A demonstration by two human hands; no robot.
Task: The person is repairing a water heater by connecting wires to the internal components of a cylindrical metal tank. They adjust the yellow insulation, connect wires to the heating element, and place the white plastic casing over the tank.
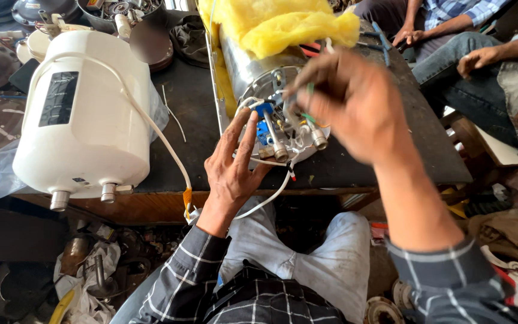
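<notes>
The left hand [230, 167], fingers spread, leans on the shiny metal tank [253, 72] so it stays put. The right hand [346, 105] pinches thin wires [308, 102] above it.

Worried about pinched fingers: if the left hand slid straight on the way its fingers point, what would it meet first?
Probably the blue part on the metal tank's end plate; the left hand fingertips already sit at it, though depth is unclear.

white water-heater casing [82, 114]: 1 | bare steel heater tank [253, 72]: 1 | yellow insulation wad [283, 24]: 1 | metal pipe stubs on tank [277, 144]: 2 | pipe stubs on casing [60, 200]: 2 | worker's hands [232, 171]: 2 | seated bystanders [481, 60]: 2
</notes>
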